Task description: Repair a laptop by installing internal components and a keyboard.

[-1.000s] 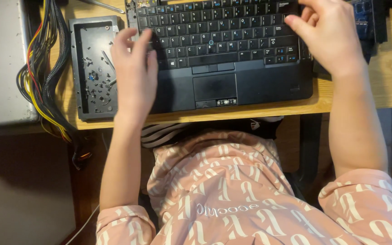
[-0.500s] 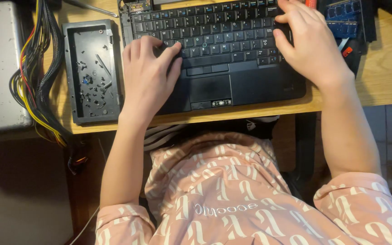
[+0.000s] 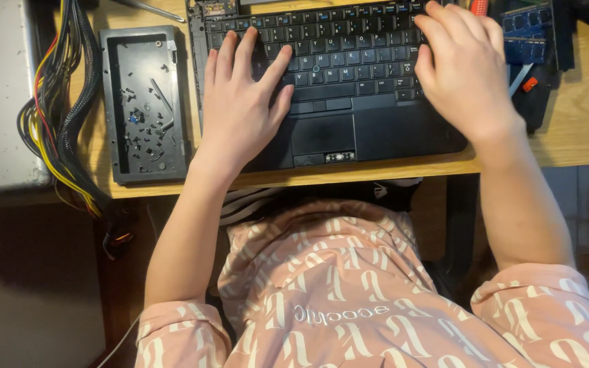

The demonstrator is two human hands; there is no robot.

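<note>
left hand (image 3: 243,102): flat and spread on the laptop keyboard (image 3: 328,48), fingers apart, gripping nothing
right hand (image 3: 461,68): palm down over the right-side keys, loose, nothing held
what changed: a second ago the left hand sat at the laptop's left edge, now it's moved in over the keys; right barely shifted
so: looks like pressing the keyboard, not lifting it
left of left hand: black tray (image 3: 144,102) with small screws, on the worktop (image 3: 581,129)
further left: cable bundle (image 3: 56,116)
</note>
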